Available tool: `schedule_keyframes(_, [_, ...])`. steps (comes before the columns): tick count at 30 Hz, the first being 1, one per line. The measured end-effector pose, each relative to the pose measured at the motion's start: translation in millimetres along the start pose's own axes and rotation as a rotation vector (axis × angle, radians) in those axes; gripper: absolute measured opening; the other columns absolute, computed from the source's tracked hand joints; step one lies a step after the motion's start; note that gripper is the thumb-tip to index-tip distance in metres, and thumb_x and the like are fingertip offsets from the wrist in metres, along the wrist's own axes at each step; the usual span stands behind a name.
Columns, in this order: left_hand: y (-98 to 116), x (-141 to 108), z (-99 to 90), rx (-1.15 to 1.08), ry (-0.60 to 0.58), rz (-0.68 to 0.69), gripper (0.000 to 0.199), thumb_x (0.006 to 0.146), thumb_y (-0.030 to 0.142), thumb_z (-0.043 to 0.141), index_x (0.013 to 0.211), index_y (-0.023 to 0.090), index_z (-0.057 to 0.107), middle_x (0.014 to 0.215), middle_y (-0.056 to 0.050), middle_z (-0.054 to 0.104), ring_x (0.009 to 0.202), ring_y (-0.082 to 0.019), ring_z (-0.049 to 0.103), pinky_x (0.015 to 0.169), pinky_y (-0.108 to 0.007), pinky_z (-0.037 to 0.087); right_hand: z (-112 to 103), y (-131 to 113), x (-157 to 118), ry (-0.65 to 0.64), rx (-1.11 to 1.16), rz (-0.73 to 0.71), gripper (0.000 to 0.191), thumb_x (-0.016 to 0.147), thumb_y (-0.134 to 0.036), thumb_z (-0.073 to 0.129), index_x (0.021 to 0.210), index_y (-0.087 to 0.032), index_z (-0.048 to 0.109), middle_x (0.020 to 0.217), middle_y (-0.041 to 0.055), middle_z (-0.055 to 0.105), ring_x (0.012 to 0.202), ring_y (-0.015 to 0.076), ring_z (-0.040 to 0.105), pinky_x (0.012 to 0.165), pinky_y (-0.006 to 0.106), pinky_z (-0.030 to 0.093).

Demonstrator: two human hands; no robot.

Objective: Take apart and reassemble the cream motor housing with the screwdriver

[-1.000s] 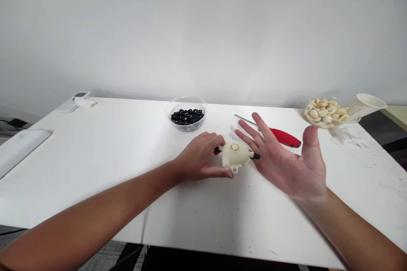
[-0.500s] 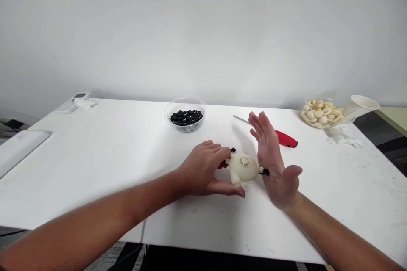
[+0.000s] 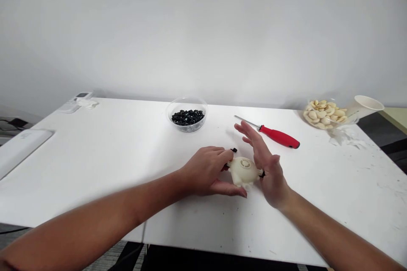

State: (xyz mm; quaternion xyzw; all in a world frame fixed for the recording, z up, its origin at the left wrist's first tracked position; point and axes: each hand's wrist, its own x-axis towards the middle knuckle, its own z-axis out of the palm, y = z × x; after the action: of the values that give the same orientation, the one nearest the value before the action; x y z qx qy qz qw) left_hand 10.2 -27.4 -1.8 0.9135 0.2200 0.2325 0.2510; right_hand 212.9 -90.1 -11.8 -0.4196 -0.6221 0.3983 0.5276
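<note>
Between my two hands is a cream-coloured rounded part (image 3: 244, 172) with a round slotted vent on top and a small black piece at each side. My left hand (image 3: 211, 171) grips its left side, with the thumb along the near edge. My right hand (image 3: 270, 169) has its fingers stretched out and its palm against the black piece (image 3: 262, 173) on the right side. One more small black piece (image 3: 234, 150) shows just beyond my left fingertips. Behind my right hand lies a red-handled screwdriver (image 3: 280, 137).
A clear bowl (image 3: 187, 127) of black pieces stands at the back of the white table (image 3: 95, 169). At the back right are a bowl of cream pieces (image 3: 324, 114), a paper cup (image 3: 365, 106) and crumpled plastic (image 3: 346, 136). A white device (image 3: 23, 150) lies far left.
My right hand has tilted leftward, its fingers lower and its thumb closer in, uncovering more of the screwdriver. My left hand keeps its hold on the cream part.
</note>
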Motion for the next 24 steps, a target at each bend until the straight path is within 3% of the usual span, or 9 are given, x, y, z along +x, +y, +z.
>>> schedule_keyframes(7, [-4, 1, -5.8, 0.043, 0.024, -0.001, 0.072, 0.084, 0.094, 0.053, 0.08, 0.022, 0.048, 0.066, 0.001, 0.061, 0.056, -0.016, 0.051, 0.058, -0.031, 0.033, -8, -2, 5, 0.037, 0.029, -0.038, 0.089, 0.097, -0.089, 0.014, 0.169, -0.041, 0.033, 0.176, -0.0016, 0.034, 0.164, 0.0335, 0.025, 0.133, 0.062, 0.02])
schedule_keyframes(13, [-3, 0, -0.5, 0.039, 0.011, 0.043, 0.073, 0.083, 0.095, 0.054, 0.08, 0.023, 0.047, 0.067, 0.001, 0.059, 0.057, -0.016, 0.05, 0.057, -0.031, 0.031, -1, -5, 3, 0.07, -0.081, -0.093, 0.088, 0.097, -0.089, 0.019, 0.167, -0.039, 0.038, 0.174, 0.0004, 0.036, 0.163, 0.036, 0.026, 0.132, 0.062, 0.021])
schedule_keyframes(24, [-6, 2, 4.3, -0.047, -0.078, 0.005, 0.067, 0.088, 0.089, 0.056, 0.08, 0.023, 0.046, 0.072, 0.0, 0.062, 0.061, -0.018, 0.054, 0.061, -0.032, 0.037, 0, 0, 0, -0.055, -0.085, 0.024, 0.064, 0.108, -0.069, 0.034, 0.16, -0.036, 0.049, 0.164, 0.0052, 0.047, 0.15, 0.0342, 0.043, 0.124, 0.058, 0.035])
